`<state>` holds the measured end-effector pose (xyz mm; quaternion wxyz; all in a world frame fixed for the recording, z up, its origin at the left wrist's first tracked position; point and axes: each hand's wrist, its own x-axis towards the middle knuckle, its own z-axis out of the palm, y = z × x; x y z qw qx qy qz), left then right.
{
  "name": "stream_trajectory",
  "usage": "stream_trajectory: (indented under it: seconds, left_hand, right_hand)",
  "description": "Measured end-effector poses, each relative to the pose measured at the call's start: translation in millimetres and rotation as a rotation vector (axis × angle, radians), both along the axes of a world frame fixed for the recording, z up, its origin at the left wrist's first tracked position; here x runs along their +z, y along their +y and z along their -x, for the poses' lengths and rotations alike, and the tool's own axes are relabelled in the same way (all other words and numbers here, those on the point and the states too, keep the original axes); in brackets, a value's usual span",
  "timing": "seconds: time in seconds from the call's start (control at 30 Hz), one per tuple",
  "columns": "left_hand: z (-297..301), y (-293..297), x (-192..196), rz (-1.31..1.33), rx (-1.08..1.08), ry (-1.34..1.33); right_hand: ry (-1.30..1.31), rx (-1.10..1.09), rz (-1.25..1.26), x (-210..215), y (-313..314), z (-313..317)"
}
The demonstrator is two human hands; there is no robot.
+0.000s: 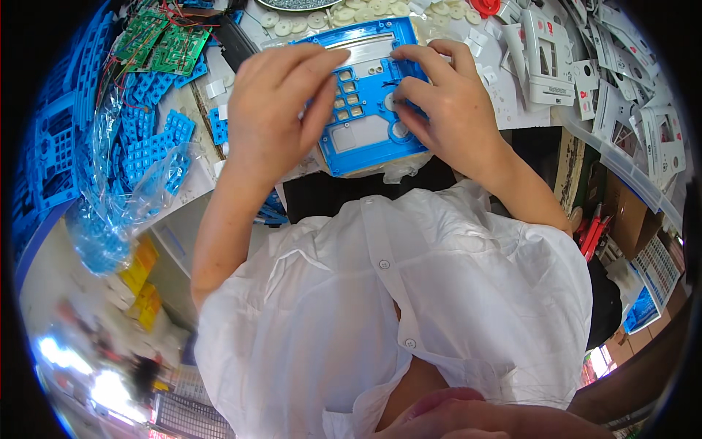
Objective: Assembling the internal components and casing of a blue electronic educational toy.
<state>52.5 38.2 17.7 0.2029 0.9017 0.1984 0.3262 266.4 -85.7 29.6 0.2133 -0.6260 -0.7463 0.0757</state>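
A blue plastic casing panel point(365, 158) lies on the worktable in front of me, slightly turned. It has a grid of small square holes, a rectangular opening, a round ring and a long slot with a clear shiny strip point(373, 50). Over the panel's left side is my left hand point(274, 106), open, its fingers stretched toward the strip's left end and the thumb apart. My right hand point(457, 106) rests on the right side, open with bent, spread fingers. Its index fingertip is by the strip's right end; lower fingers are near a pale round disc point(391, 101).
Blue casings point(55, 161) and blue keypad pieces point(150, 150) pile up at left, beside green circuit boards point(172, 47) and clear plastic bags point(110, 219). White printed housings point(548, 58) fill a clear bin at right. Pale round discs point(373, 9) lie behind the panel. Red-handled pliers point(594, 233) hang at right.
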Motion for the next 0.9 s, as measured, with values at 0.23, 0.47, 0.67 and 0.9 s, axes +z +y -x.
stream_trajectory:
  seconds: [0.23, 0.47, 0.67, 0.9]
  left_hand:
    - [-16, 21, 16, -0.015, 0.009, 0.034]
    - [-38, 41, 16, 0.019, 0.071, 0.04]
    - [-57, 72, 13, 0.01, 0.116, 0.14]
    - [-71, 102, -3, -0.152, 0.2, 0.256]
  right_hand:
    - [-0.012, 0.071, 0.045, 3, 5, 1]
    - [-0.125, 0.106, 0.036, 13, 11, 7]
    - [-0.075, 0.04, 0.02, 3, 6, 4]
    - [-0.07, 0.063, 0.035, 9, 10, 3]
